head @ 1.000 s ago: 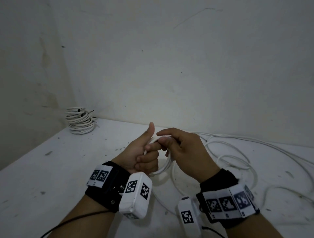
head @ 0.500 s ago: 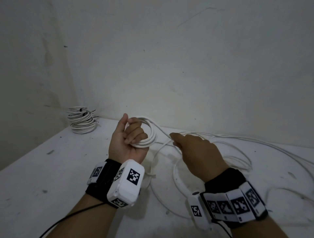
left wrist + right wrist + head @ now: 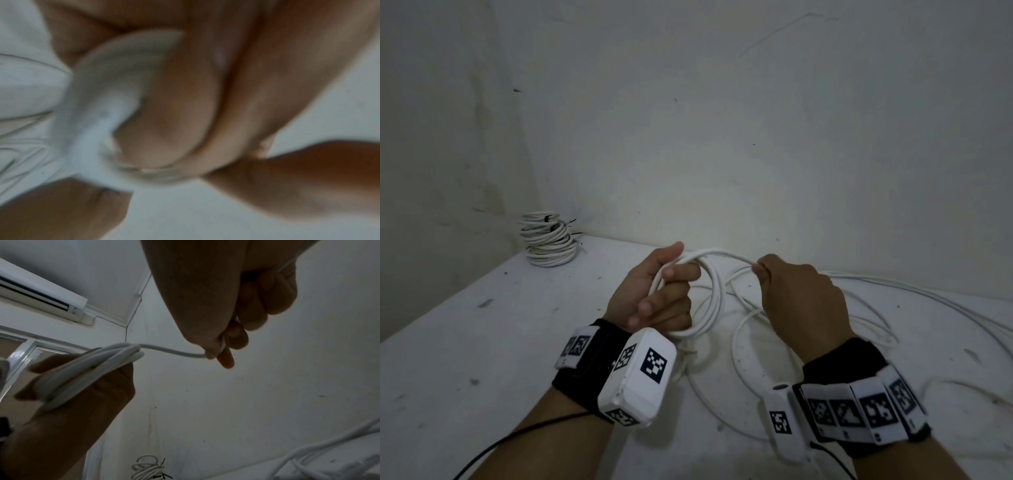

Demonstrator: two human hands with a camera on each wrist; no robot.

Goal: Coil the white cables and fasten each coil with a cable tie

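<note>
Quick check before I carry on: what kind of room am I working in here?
Probably a plain indoor room used as a makeshift workspace: bare scuffed white walls, a marked white table in the corner, and a wall air conditioner above a window frame.

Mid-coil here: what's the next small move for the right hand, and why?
Probably swing the right hand across to the left hand and lay another loop onto the coil. The right hand pinches the white cable just past the coil, the left hand grips the loops, and plenty of loose cable lies on the table; no cable tie is on this coil.
</note>
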